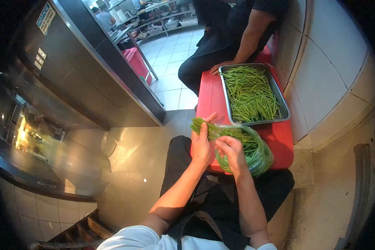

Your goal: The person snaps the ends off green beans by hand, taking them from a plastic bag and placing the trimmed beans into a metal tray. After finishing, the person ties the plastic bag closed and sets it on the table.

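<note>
My left hand [201,143] is closed round a bunch of green beans [199,125], whose ends stick out to the left above the thumb. Close beside it on the right, my right hand [232,153] has its fingers curled in a pinch; what they hold, if anything, is hidden. Behind and below my right hand, a clear plastic bag [260,160] with more green beans inside lies open on the red bench [212,93]. Just beyond the bag, a metal tray [284,112] stands on the bench, filled with loose green beans [252,91].
A person in dark clothes [225,46] sits at the far end of the bench, one hand [218,69] by the tray. A tiled wall [321,71] runs along the right. To the left, a doorway leads to a kitchen with a red bin [136,62] and metal shelving [162,21].
</note>
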{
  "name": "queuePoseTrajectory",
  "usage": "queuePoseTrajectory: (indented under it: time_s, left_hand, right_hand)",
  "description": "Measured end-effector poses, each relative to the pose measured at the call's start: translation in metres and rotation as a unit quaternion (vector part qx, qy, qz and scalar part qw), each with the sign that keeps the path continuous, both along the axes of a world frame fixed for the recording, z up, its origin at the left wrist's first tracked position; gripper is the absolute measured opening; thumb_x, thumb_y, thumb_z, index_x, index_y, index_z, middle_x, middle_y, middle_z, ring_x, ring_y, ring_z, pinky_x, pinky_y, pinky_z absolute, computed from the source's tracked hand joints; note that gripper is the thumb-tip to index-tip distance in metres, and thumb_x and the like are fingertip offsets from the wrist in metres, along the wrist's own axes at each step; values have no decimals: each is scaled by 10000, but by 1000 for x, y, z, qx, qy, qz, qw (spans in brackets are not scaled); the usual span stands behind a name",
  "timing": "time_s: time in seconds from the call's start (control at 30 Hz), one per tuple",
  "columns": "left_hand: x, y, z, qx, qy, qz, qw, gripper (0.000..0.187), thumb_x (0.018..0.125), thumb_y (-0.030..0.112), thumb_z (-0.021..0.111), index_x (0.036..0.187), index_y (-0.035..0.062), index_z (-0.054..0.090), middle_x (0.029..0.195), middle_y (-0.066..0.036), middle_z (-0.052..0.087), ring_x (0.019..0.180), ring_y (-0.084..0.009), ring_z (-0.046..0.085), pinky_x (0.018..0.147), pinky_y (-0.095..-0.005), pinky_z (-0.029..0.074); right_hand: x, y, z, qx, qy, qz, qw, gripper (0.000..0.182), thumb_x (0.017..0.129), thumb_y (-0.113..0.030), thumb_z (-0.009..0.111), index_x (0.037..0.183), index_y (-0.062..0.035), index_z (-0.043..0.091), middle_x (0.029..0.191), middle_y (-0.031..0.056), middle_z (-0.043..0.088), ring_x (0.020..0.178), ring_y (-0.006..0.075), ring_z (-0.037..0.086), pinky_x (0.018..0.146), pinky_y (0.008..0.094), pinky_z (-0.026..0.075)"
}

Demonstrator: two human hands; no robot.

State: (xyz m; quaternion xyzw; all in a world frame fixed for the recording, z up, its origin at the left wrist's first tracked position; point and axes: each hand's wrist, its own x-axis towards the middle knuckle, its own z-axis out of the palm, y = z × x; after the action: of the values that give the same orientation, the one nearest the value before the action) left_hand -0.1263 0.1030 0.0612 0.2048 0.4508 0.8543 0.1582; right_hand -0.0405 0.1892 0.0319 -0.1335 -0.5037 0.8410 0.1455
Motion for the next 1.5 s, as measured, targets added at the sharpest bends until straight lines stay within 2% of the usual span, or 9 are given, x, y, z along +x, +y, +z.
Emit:
queuePoseTrajectory:
  time_s: [0.2, 0.43, 0.73, 0.93, 1.0, 1.2, 1.3, 1.37, 1.5]
  left_hand:
    - [-10, -3, -17, 103, -194, -48, 974, 199, 1083, 238, 413, 1167, 62, 452, 1486, -239, 453, 1403, -344, 432, 1128, -457, 400]
    - [-19, -10, -17, 155, -325, -95, 928, 177, 1073, 221, 422, 1187, 90, 458, 1449, -187, 502, 1363, -340, 478, 1113, -479, 426]
    - [-21, 0, -24, 84, -350, -85, 929, 216, 1071, 185, 410, 1225, 51, 479, 1340, -196, 568, 1309, -362, 527, 1095, -511, 456]
    - [-36, 70, -7, 46, -376, -95, 921, 209, 1059, 141, 407, 1222, 29, 477, 1313, -243, 565, 1258, -383, 558, 1066, -525, 477]
    - [-48, 110, 6, 68, -364, -143, 918, 281, 1041, 229, 488, 1226, 19, 475, 1331, -246, 553, 1263, -401, 551, 1052, -485, 488]
    - [-92, 158, -19, -268, -165, -21, 949, 509, 903, 408, 703, 1173, -3, 572, 1130, -160, 656, 1030, -245, 650, 894, -332, 522]
    - [-74, 110, -32, -183, 22, 9, 983, 422, 932, 258, 679, 1198, -59, 597, 1019, -92, 671, 904, -156, 635, 771, -277, 505]
    - [-52, 47, -42, -315, 109, -37, 942, 345, 942, 202, 668, 1173, -48, 612, 1044, -94, 670, 902, -154, 642, 768, -293, 514]
    - [-5, -6, -41, -445, 210, 154, 857, 272, 928, 202, 688, 1072, -27, 660, 923, -105, 683, 831, -158, 648, 745, -312, 521]
  right_hand:
    - [7, -3, 20, -102, 83, 6, 991, 109, 914, -96, 677, 938, 8, 700, 799, 2, 657, 646, 66, 548, 564, 224, 416]
    - [32, 51, 20, 347, -87, -64, 932, 181, 815, -95, 738, 973, -6, 726, 847, 41, 715, 698, 120, 641, 684, 291, 517]
    - [35, 59, 11, 482, -138, -122, 857, 210, 849, -219, 724, 933, -27, 739, 927, 169, 721, 839, 340, 695, 762, 414, 536]
    - [35, 57, 7, 522, -117, -121, 836, 191, 857, -213, 714, 904, -30, 735, 911, 166, 717, 862, 359, 687, 762, 432, 530]
    - [34, 58, 4, 517, -124, -119, 839, 201, 855, -218, 716, 918, -29, 740, 900, 174, 718, 858, 368, 688, 758, 439, 533]
    - [39, 70, 1, 508, -131, -127, 842, 193, 865, -197, 693, 953, -33, 746, 899, 200, 714, 861, 381, 691, 769, 450, 538]
    - [45, 82, 0, 477, -170, -144, 850, 182, 874, -161, 665, 965, -25, 743, 889, 198, 718, 845, 351, 702, 761, 434, 538]
    - [47, 91, 0, 458, -190, -136, 858, 189, 878, -135, 651, 984, -5, 736, 862, 183, 727, 793, 286, 723, 716, 396, 539]
    - [49, 87, 3, 498, -186, -126, 838, 197, 864, -130, 661, 1001, -9, 735, 891, 182, 733, 820, 295, 723, 744, 394, 545]
